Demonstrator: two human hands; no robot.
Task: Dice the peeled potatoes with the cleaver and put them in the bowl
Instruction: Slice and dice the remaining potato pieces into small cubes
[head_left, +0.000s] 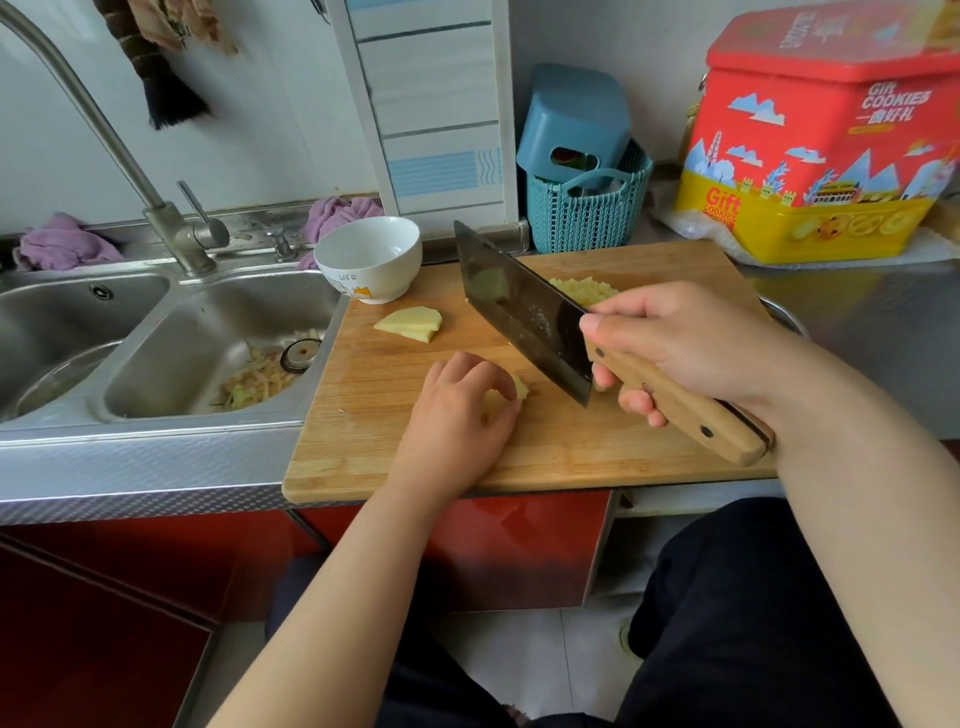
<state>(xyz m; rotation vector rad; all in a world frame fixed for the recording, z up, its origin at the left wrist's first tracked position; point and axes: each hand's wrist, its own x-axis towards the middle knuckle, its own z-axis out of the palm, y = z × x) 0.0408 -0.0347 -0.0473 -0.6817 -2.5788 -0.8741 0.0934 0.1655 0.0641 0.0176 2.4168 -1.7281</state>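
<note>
A steel counter (857, 322) runs along a pale wall, with red cabinet fronts (467, 551) below. At far left a double steel sink (171, 332) sits under a tall bent tap (104, 130); the right basin holds pale peelings (254, 379) round its drain. Two crumpled purple cloths (67, 244) lie on the sink's back ledge.

A white glazed bowl (369, 265), round and showing nothing inside, stands at the far left corner of a wooden board (363, 415), whose grain runs in fine strips. Just beside the bowl lie a few flat yellow potato slices (410, 323), stacked. Nearer the front edge, the left hand (457, 415) rests on the board with fingers curled down over a small potato piece (519, 388), mostly hidden beneath them.

Right of it, the cleaver (524, 312) hangs tilted above the board, its broad dark blade spotted with starch and blocking part of a heap of diced potato (587, 290) at the board's far side. The right hand (680, 343) grips the cleaver's pale wooden riveted handle, thumb against the blade's base.

Behind the board stand a teal woven plastic basket (582, 223) with a blue box tipped into it, and at far right a red-and-yellow cookie tin (815, 145).
</note>
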